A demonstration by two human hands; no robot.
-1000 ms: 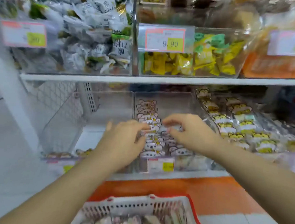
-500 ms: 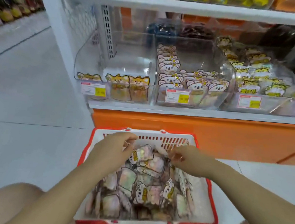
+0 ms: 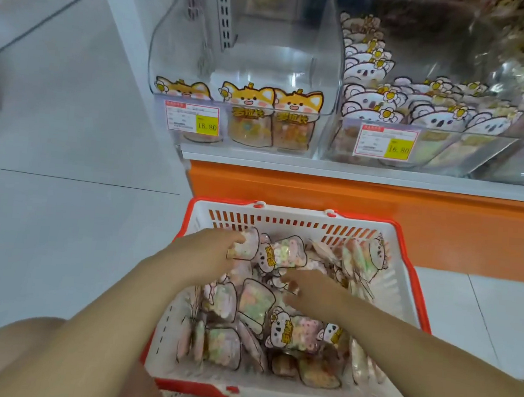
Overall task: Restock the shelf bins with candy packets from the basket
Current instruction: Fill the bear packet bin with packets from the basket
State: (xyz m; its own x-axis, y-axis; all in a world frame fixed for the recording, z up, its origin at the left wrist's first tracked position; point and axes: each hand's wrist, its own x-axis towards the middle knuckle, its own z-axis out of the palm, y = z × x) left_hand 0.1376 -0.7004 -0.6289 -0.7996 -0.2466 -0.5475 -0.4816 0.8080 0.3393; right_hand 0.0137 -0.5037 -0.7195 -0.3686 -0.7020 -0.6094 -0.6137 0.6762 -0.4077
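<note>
Both hands moved from the shelf bin (image 3: 442,150) down into the basket (image 3: 288,214). Left hand (image 3: 204,258) fingers curl round a candy packet (image 3: 245,249) at the pile's far side. Right hand (image 3: 315,293) fingers are bent onto the pile, grip unclear.

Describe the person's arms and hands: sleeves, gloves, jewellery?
The left forearm and right forearm are bare to the frame edge; no sleeve shows. The left hand and right hand wear no gloves. No watch, bracelet or ring is visible, though blur could hide a thin ring.
</note>
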